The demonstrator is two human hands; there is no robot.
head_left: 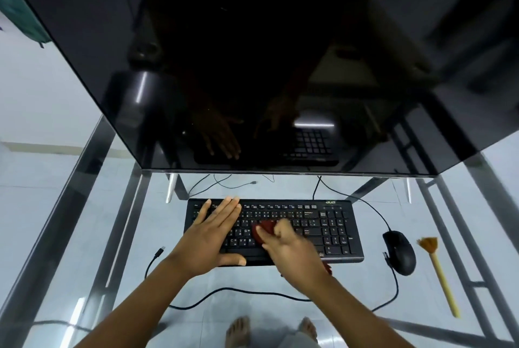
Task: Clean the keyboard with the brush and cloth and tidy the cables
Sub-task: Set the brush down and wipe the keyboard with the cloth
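A black keyboard lies on the glass table below the monitor. My left hand rests flat on its left half, fingers spread, holding nothing. My right hand is closed on a dark red cloth pressed against the middle keys. A brush with a yellow handle and brown bristles lies on the glass right of the mouse, untouched. A loose black cable curves across the glass in front of the keyboard, with a USB plug at its left end.
A big dark monitor leans over the table's far side. A black mouse sits right of the keyboard, its cord looping forward. Thin cables lie behind the keyboard. Metal frame bars and my bare feet show through the glass.
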